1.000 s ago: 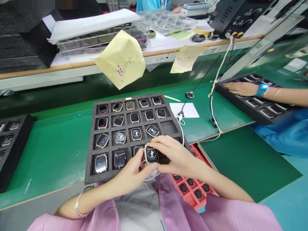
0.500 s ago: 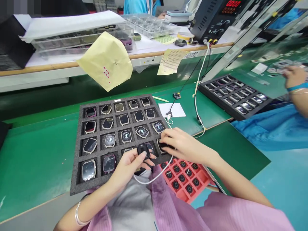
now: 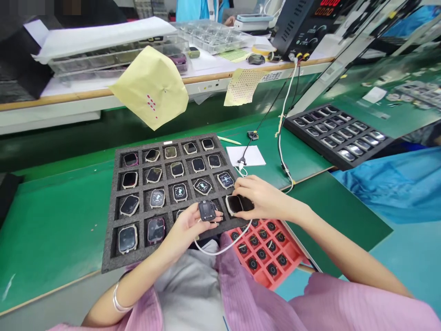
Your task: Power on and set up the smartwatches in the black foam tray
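My left hand (image 3: 191, 223) is closed around a small black square device (image 3: 207, 210), held above the front row of a grey foam tray (image 3: 140, 216). A white cable (image 3: 220, 252) loops below it toward my right hand. At the tray's front right corner, my right hand (image 3: 260, 197) pinches a dark-faced smartwatch (image 3: 234, 204) between thumb and fingers. A second dark part shows beside that watch, partly covered by my fingers. Other watch cases lie in the tray's compartments, several with lit dials, such as the watch (image 3: 202, 186) behind my left hand.
A red tray (image 3: 265, 269) of round black parts sits below the bench edge. White paper (image 3: 253, 155) and cables lie behind my right hand. Another watch tray (image 3: 339, 133) stands at right, near a blue sleeve. A power supply (image 3: 303, 32) is on the shelf.
My right hand has drawn the dark-faced watch up and tilted it into clearer view. My left hand has turned the black device flatter, face up. The co-worker's hand at right has left view.
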A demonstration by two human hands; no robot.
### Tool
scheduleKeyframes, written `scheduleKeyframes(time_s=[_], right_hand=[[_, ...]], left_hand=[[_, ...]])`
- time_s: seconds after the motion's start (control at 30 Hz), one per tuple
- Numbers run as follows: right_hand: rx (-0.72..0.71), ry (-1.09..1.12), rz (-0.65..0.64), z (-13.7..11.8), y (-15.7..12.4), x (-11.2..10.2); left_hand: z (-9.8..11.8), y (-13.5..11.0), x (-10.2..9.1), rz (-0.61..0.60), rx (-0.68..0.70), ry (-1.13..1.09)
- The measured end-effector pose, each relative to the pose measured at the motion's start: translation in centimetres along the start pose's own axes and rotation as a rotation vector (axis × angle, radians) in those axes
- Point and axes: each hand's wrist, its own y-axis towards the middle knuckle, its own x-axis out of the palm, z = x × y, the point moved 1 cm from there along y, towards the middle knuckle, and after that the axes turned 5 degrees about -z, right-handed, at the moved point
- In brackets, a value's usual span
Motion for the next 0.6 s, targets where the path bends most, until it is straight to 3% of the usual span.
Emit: scheduleKeyframes(time_s=[0.13, 0.2, 0.33, 0.6], right_hand=[[-0.014, 0.226, 0.254, -1.6, 0.2, -1.0], [-0.033, 0.245, 0.297, -3.3, 1.1, -0.7], [-0.046, 0.151, 0.215, -5.6, 3.0, 0.4], [-0.026, 0.047, 0.166, -6.2, 3.0, 1.2]], left_hand=[[-0.2, 0.1, -0.1, -0.046, 0.031, -0.001], [-0.3, 0.0, -0.2, -0.091, 0.063, 0.021], [-0.4, -0.3, -0.3, -0.12, 0.115, 0.076], [-1.0, 0.0, -0.4, -0.028, 0.194, 0.21]])
